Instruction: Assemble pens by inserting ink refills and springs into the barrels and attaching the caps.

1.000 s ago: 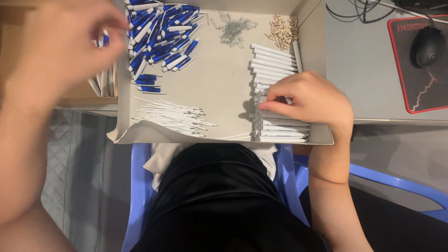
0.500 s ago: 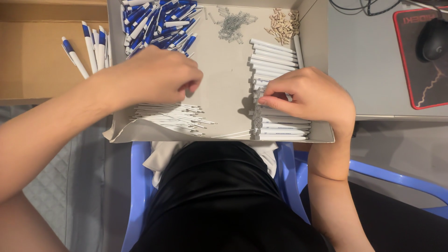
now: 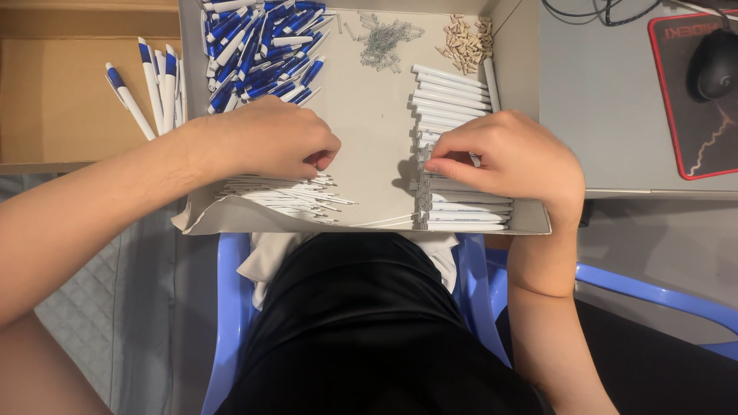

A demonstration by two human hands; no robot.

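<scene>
A shallow cardboard tray [image 3: 369, 115] holds pen parts. My left hand [image 3: 269, 142] rests, fingers curled, on a pile of thin white ink refills [image 3: 288, 196] at the tray's front left; whether it grips one is hidden. My right hand [image 3: 507, 157] pinches a white pen barrel at the stack of white barrels [image 3: 453, 138] on the tray's right side. Blue and white pen caps [image 3: 261, 46] lie heaped at the back left. Small metal springs [image 3: 384, 34] and tan tips [image 3: 465, 38] lie at the back.
Several assembled blue and white pens [image 3: 150, 84] lie in a brown cardboard box [image 3: 54, 100] to the left. A grey desk to the right carries a black mouse [image 3: 715, 65] on a red-edged pad [image 3: 684, 146]. A blue plastic chair [image 3: 477, 284] is beneath me.
My left hand came from the box at the left, where it left a pen, down onto the refill pile. My right hand stayed at the barrel stack.
</scene>
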